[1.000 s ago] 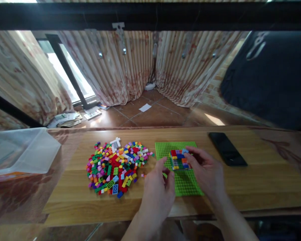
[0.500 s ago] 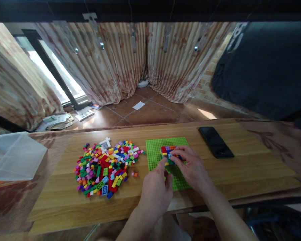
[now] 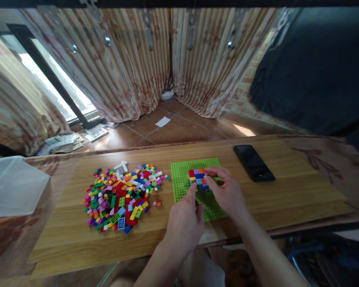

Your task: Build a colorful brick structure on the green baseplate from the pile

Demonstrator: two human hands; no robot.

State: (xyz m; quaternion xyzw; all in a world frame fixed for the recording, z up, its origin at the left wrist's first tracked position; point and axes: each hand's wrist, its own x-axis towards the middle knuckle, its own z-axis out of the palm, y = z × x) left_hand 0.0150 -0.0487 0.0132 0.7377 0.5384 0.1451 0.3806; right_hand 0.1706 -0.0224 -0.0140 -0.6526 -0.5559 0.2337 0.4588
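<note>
A small rectangular multicoloured plastic-brick assembly (image 3: 198, 175) is sitting between the left hand (image 3: 184, 221) and the right hand (image 3: 228, 194), over the light-green studded plastic baseplate (image 3: 178, 169). The left hand is standing open, index fingertip at the assembly's near left corner. The right fingers are meeting its right end; clamping cannot be confirmed. Loose multicoloured plastic bricks (image 3: 121, 196) are lying left of the left hand; a black rectangular smartphone (image 3: 254, 162) is lying beyond the right.

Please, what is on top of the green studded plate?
A block of multicoloured bricks is over the green studded plate, with the left hand and right hand at the block. They hide parts of block and plate; the block's underside cannot be seen.
</note>
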